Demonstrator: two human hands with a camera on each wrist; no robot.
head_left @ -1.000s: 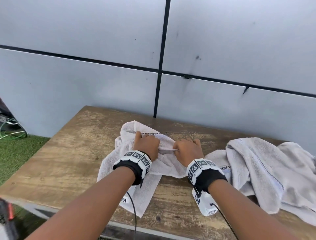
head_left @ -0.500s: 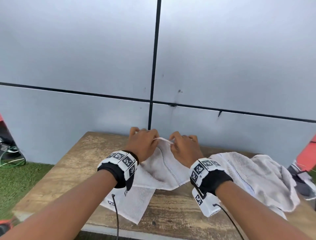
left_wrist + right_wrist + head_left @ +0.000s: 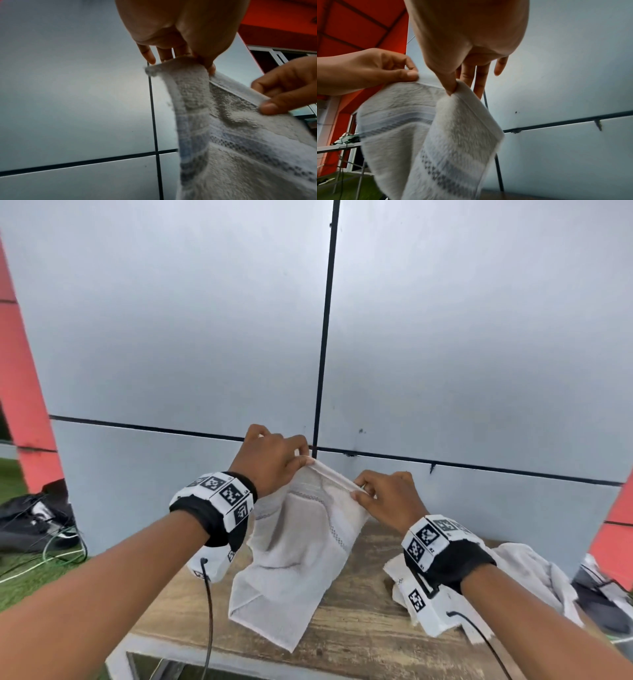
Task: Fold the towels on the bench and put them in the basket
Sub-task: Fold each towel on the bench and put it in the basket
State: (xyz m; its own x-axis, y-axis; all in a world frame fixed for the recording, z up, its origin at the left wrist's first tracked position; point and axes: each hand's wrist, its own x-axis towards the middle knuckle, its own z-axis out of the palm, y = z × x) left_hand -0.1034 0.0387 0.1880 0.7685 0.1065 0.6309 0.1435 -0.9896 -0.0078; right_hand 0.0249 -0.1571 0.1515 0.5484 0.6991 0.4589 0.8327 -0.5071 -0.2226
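Note:
A white towel with a dotted band hangs in the air above the wooden bench. My left hand pinches its top hem at the left end. My right hand pinches the same hem a short way to the right. The hem is stretched between them. In the left wrist view the towel hangs from my left hand, thumb and fingers clamped on the hem. In the right wrist view the towel drops from my right hand's pinch. More white towels lie crumpled on the bench at the right. No basket is in view.
A grey panelled wall stands right behind the bench. Red posts frame both sides. Green turf with cables and dark bags lies on the ground at the left. The bench's near edge runs below the towel.
Both hands have lifted the towel off the bench and raised it in front of the wall. They have drawn apart along the hem. The head view has tilted upward.

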